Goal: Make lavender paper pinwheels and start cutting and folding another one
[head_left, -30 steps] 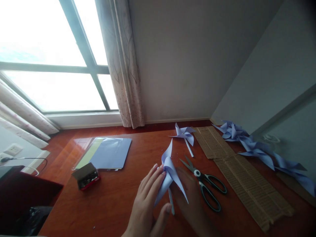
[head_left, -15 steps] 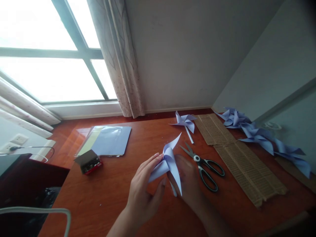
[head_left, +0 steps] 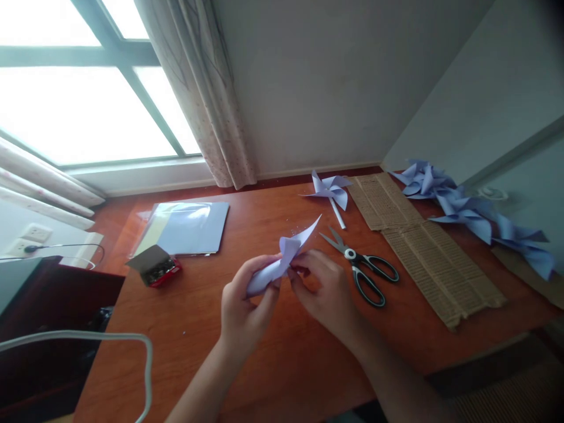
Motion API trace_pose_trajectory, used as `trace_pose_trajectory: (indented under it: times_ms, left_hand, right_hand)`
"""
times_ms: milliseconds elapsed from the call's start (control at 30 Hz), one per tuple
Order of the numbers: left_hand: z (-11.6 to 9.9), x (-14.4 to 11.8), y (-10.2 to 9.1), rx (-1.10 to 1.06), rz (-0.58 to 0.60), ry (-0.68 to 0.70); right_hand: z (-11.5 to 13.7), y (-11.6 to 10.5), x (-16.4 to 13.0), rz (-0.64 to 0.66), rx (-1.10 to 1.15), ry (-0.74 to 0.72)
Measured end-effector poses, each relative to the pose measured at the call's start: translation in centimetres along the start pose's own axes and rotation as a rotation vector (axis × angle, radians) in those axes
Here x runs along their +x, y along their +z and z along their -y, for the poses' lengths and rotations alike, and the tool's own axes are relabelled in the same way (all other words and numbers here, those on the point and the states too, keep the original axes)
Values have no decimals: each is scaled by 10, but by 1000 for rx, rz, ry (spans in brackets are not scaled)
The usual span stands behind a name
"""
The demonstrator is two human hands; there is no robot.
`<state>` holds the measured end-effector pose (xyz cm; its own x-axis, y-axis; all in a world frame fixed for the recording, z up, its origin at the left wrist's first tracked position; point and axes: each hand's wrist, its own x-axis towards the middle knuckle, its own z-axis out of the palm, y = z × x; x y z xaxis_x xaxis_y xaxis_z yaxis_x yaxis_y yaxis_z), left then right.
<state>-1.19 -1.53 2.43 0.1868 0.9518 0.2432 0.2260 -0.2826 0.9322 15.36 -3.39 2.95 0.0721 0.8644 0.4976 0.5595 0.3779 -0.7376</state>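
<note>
Lilac paper pinwheel [head_left: 284,258] sits half-shaped above the worktop [head_left: 273,364], pinched by our left hand [head_left: 244,305] and right hand [head_left: 324,291]. One finished pinwheel [head_left: 329,189] lies beyond the scissors [head_left: 363,270], more heaped [head_left: 467,211] rightward; fresh sheets [head_left: 189,228] wait.

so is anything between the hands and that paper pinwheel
Nothing visible. The left hand and the right hand both already grip the pale blue pinwheel, raised above the table. The scissors lie apart, to the right.
</note>
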Motion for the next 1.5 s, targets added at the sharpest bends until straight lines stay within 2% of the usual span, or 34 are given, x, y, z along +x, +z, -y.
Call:
trace_pose_trajectory:
  times_ms: [133,333,700,833,967,1133,1267,1367,1500]
  left_hand:
    - [9,2,-3,-31,59,-1]
    - [20,1,-2,17,8,-6]
    - [17,3,1,-4,19,-43]
    - [19,2,1,-9,58,-29]
    - [19,0,2,28,39,-9]
    - [13,1,1,193,36,135]
    - [9,2,0,363,20,328]
    - [5,3,0,411,51,464]
    - [0,5,-2,378,86,493]
  right_hand:
    - [-1,-1,-1,-14,9,30]
    - [-2,-2,-1,9,-13,-20]
    - [-1,-1,-2,16,-30,-23]
    - [-1,-1,-2,21,-33,-26]
    - [-2,-1,-2,20,-38,-29]
    - [-1,-3,-1,30,-42,-21]
    - [0,-3,-1,40,-31,-5]
    - [1,-4,-2,36,-8,0]
    - [0,-5,-4,63,6,2]
